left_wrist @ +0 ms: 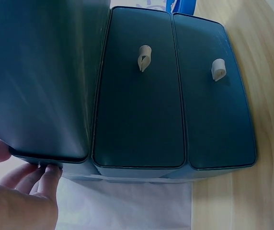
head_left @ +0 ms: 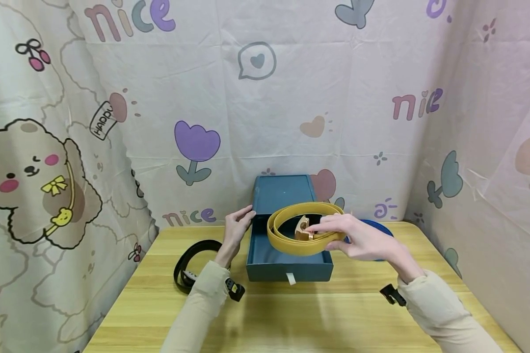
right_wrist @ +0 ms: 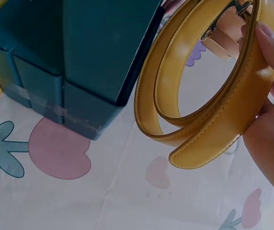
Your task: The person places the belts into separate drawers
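On the left of the surface (head_left: 137, 304), a black belt (head_left: 183, 258) lies loosely coiled. Next to it, the left hand (head_left: 236, 230) rests its fingertips on the side of a blue drawer box (head_left: 284, 189), the thumb spread apart from the fingers; this looks like steadying. The top drawer (head_left: 269, 273) is pulled out. Above it hangs the yellow belt (head_left: 291, 246), coiled, with its gold-toned buckle (head_left: 304, 235) inside the loop. The right hand (head_left: 362, 240) pinches the coil's right side between thumb and fingers. Behind that hand lies a blue band (head_left: 380, 227), probably another belt. The step in hand seems to be moving the yellow belt at the drawer, either in or out; the next move calls for keeping the coil together and clear of the drawer walls.
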`<state>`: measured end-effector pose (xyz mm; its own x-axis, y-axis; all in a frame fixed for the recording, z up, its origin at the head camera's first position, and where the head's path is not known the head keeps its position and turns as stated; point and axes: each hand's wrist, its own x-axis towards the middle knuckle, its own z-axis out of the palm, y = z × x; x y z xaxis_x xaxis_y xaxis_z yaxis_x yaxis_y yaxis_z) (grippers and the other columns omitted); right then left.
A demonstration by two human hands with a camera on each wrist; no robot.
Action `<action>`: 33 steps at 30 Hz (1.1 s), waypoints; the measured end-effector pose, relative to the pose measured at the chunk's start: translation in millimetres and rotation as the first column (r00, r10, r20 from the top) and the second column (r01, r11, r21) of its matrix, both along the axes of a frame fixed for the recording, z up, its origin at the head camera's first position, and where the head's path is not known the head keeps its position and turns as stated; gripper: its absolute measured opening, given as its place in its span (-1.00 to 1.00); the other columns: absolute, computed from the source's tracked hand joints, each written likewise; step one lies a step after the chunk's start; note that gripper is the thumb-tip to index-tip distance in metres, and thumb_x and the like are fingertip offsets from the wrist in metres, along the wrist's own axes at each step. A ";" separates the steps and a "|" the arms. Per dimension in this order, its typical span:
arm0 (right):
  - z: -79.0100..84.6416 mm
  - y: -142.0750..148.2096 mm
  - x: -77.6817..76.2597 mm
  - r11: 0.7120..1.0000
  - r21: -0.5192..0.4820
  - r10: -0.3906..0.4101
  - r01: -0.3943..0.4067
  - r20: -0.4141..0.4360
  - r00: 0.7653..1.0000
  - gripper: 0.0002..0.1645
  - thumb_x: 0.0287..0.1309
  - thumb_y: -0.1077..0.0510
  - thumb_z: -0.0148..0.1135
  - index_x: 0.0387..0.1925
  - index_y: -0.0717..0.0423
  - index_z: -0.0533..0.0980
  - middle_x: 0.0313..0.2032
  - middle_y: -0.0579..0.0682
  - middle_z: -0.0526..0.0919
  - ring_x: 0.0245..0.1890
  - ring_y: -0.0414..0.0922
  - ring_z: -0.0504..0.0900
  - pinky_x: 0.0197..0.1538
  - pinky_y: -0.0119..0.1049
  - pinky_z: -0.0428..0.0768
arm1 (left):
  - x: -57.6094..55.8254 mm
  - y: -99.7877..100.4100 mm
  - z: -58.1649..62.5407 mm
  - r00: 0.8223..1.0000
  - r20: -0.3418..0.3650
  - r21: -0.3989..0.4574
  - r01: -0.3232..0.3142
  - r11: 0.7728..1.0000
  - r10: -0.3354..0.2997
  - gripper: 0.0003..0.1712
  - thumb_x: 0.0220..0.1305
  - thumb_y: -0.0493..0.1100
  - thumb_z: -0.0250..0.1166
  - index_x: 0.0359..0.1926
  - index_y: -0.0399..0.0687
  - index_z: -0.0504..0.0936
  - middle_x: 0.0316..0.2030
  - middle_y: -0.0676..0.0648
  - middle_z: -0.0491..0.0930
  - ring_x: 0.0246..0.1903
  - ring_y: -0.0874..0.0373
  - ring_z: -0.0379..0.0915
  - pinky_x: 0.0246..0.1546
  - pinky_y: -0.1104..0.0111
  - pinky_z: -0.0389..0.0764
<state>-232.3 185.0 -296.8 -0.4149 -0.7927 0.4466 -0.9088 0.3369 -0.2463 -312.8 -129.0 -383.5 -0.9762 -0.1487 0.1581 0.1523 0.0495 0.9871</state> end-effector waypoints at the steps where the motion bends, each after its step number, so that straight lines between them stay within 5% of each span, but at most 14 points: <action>1: 0.3 -0.7 0.7 1.000 0.004 0.001 -0.001 0.004 1.000 -0.44 0.16 0.32 0.37 0.22 0.03 0.58 -0.01 -0.16 0.70 -0.03 -0.20 0.58 0.01 -0.26 0.52 | -0.1 -0.2 -0.2 1.000 -0.001 0.002 0.000 1.000 0.000 -0.54 0.38 -0.17 0.27 0.26 -0.19 0.60 0.20 -0.30 0.61 0.14 0.06 0.59 0.27 0.15 0.57; 20: -3.1 -28.0 -8.5 0.989 0.020 0.144 -0.149 0.155 0.977 -0.49 0.26 0.25 0.33 0.25 0.12 0.55 0.13 0.01 0.70 0.12 -0.07 0.65 0.15 -0.17 0.65 | -0.3 0.3 -0.3 1.000 -0.004 -0.010 -0.007 1.000 0.007 -0.55 0.39 -0.18 0.27 0.25 -0.21 0.60 0.21 -0.30 0.60 0.20 -0.06 0.57 0.24 0.20 0.59; 33: -12.3 -41.3 -19.1 0.989 0.050 0.128 -0.142 0.211 0.969 -0.43 0.21 0.32 0.34 0.27 0.15 0.53 0.15 0.03 0.69 0.14 -0.04 0.67 0.19 -0.10 0.65 | -1.7 -0.1 -2.3 1.000 -0.014 -0.034 -0.009 0.999 0.009 -0.54 0.40 -0.14 0.26 0.26 -0.17 0.59 0.18 -0.30 0.62 0.17 -0.13 0.58 0.13 0.30 0.63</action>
